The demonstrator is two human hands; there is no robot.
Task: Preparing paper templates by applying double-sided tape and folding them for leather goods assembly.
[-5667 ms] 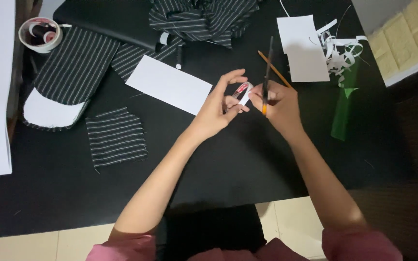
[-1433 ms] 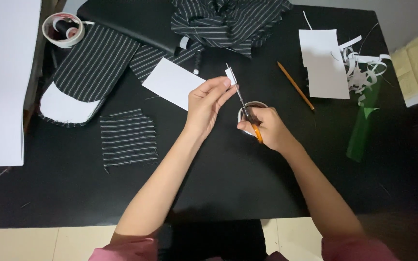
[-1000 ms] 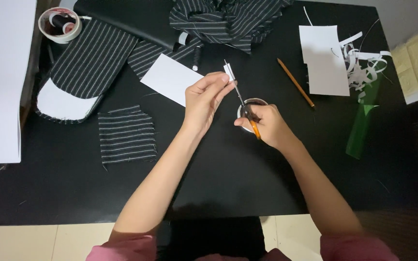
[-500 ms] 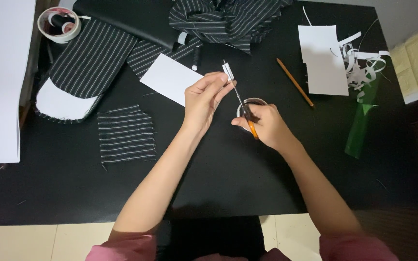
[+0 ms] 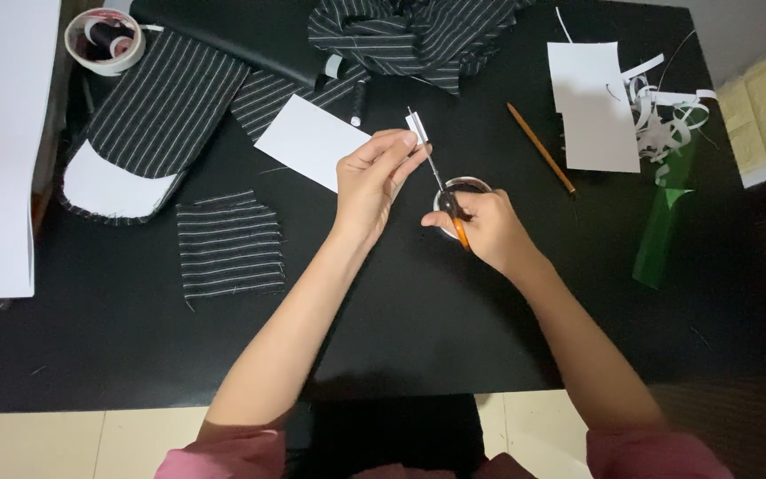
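Over black table (image 5: 454, 328), hands: left (image 5: 371, 182) pinching, seemingly, tape strip (image 5: 417, 124); right (image 5: 487, 232) gripping scissors (image 5: 444, 191).

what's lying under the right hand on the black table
A tape roll sits under the right hand, only its far rim showing; the rest is covered. The hand holds orange-handled scissors, blades at the small white strip in the left hand.

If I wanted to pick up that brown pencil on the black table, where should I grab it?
Pinch the brown wooden pencil around its middle, coming straight down from above. It lies flat and slanted on the black table, with bare table on both long sides, so fingers fit either side. Its upper end looks pointed, so the middle is probably safest. The white paper sheet lies just to its right.
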